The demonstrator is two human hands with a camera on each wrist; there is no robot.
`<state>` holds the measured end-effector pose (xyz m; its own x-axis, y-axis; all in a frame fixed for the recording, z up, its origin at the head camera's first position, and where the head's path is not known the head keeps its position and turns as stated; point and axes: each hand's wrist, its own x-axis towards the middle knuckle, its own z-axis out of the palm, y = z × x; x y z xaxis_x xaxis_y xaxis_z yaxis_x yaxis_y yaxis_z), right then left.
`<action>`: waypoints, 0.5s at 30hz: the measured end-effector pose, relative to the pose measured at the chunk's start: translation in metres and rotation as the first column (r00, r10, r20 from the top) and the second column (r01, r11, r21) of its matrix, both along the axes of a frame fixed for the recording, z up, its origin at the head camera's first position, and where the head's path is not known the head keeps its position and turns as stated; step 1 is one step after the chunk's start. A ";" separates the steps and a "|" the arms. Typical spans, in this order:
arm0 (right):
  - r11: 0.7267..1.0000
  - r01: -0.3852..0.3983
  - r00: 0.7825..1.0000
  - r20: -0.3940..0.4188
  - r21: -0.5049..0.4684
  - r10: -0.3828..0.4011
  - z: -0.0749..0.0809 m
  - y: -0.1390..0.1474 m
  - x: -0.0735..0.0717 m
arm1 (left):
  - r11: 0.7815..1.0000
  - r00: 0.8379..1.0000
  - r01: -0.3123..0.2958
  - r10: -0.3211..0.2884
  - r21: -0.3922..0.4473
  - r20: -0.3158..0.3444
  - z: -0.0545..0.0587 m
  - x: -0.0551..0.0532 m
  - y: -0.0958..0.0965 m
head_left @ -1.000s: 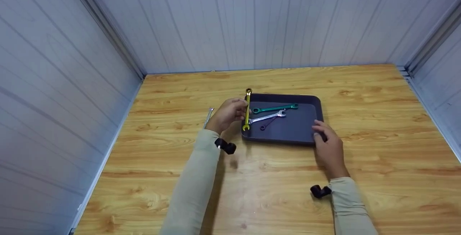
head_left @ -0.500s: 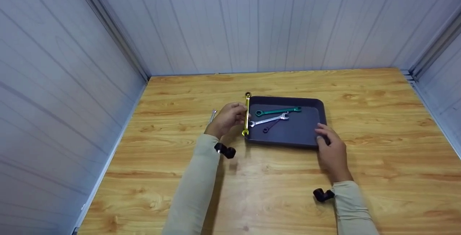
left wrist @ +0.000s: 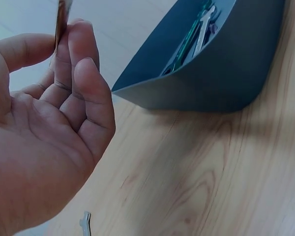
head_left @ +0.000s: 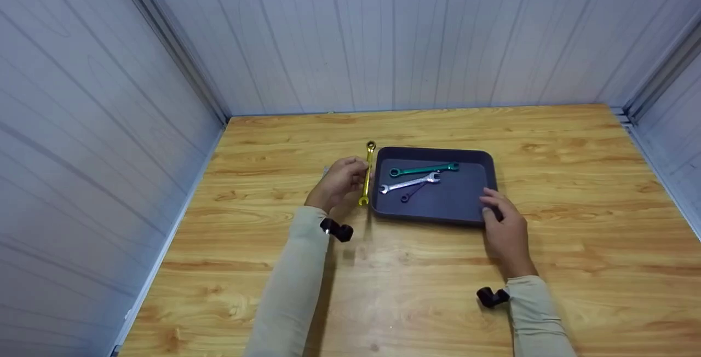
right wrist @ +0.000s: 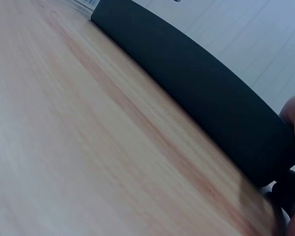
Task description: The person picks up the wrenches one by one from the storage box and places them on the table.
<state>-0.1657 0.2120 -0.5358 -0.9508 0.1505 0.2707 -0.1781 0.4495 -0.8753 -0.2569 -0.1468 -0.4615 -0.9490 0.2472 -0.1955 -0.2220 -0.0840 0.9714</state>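
In the head view we see the left hand (head_left: 338, 182) pinching the yellow wrench (head_left: 367, 173) between thumb and fingers, just beside the tray (head_left: 460, 198) at its 9 o'clock; the wrench's ring end points to 12 and its forked end to 6. The right hand (head_left: 506, 231) touches the tray's rim at 4 o'clock; whether it grips there, we cannot tell. Inside the tray we find the green wrench (head_left: 424, 170) towards 11, with the silver wrench (head_left: 409, 183) towards 9, lying partly over the purple wrench (head_left: 406, 198) towards 8 o'clock
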 end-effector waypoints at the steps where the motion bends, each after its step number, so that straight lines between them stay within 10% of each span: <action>1: 1.000 0.001 1.000 0.005 -0.003 -0.001 0.000 0.000 0.000 | 1.000 1.000 -0.001 0.001 -0.005 0.000 0.000 0.000 -0.002; 15: 1.000 -0.002 0.999 0.034 -0.022 0.002 0.002 -0.002 0.001 | 0.999 0.997 -0.045 0.046 -0.025 0.058 -0.012 0.004 -0.013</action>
<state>-0.1642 0.2097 -0.5335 -0.9596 0.1541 0.2352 -0.1493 0.4296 -0.8906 -0.2525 -0.1595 -0.4731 -0.9460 0.1985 -0.2564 -0.2750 -0.0721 0.9587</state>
